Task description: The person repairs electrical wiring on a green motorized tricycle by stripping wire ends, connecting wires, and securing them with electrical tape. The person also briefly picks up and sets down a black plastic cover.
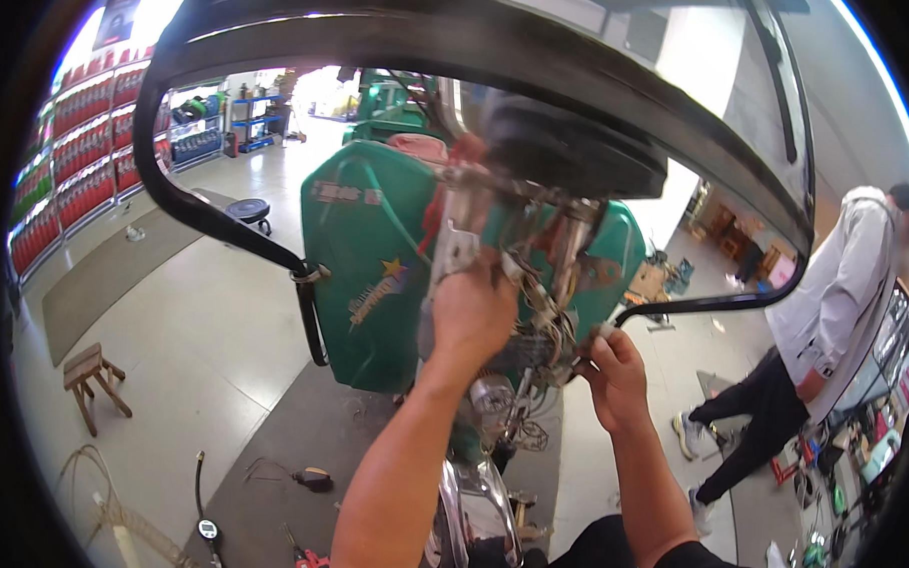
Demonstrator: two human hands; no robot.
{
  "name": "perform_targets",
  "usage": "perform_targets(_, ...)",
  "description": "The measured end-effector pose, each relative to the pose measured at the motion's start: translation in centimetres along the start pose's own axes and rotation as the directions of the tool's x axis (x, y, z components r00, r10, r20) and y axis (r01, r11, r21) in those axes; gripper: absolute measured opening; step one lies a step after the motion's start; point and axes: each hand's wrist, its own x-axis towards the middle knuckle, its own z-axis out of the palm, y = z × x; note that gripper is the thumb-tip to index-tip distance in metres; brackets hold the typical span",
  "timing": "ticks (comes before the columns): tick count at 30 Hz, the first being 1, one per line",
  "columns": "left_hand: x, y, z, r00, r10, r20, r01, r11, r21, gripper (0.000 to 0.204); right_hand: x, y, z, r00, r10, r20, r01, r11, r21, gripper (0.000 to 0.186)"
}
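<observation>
In front of me stands a green three-wheeled vehicle (pixel 361 251) with its front end opened up. A bundle of wires (pixel 541 322) hangs exposed beside the metal front fork (pixel 463 219). My left hand (pixel 474 310) reaches in at the fork, its fingers curled by a pale connector (pixel 512 268); what they grip is hidden. Right of the bundle, my right hand (pixel 617 375) is closed in a pinch at the wire ends, on something too small to name. Below the hands are a round metal-rimmed part (pixel 492 395) and the chrome front mudguard (pixel 479 515).
A black tubular frame (pixel 221 231) arches over the work. On the floor lie a gauge with a hose (pixel 208 529), a black-handled tool (pixel 313 477) and a red tool (pixel 312 562). A wooden stool (pixel 97 384) is at left. A person (pixel 834 297) stands at right beside cluttered parts.
</observation>
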Motion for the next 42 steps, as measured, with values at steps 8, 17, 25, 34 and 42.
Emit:
perform_targets(8, 0.7, 0.4, -0.3, 0.955, -0.132, 0.264, 0.195, 0.954, -0.228, 0.015, 0.2, 0.5, 0.3, 1.0, -0.017, -0.013, 0.018, 0.997, 0.08, 0.019)
perform_targets(17, 0.9, 0.7, -0.1, 0.95, -0.095, 0.298, 0.189, 0.933, -0.307, 0.019, 0.5, 1.2, -0.9, 0.996, -0.04, 0.08, 0.014, 0.954, 0.301, 0.024)
perform_targets(25, 0.5, 1.9, 0.6, 0.936, -0.176, 0.304, 0.256, 0.935, -0.247, 0.023, 0.5, 1.9, -3.1, 0.985, -0.118, 0.129, 0.075, 0.951, 0.301, 0.024)
perform_targets(34, 0.9, 2.6, -1.2, 0.864, -0.096, 0.494, 0.283, 0.904, -0.32, 0.031, 0.1, 1.9, -2.9, 0.979, -0.167, 0.12, 0.127, 0.95, 0.284, 0.023)
perform_targets(42, 0.9, 2.8, -1.4, 0.86, -0.144, 0.49, 0.312, 0.907, -0.282, 0.025, 0.0, 2.0, -2.6, 0.982, -0.14, 0.125, 0.098, 0.951, 0.293, 0.021)
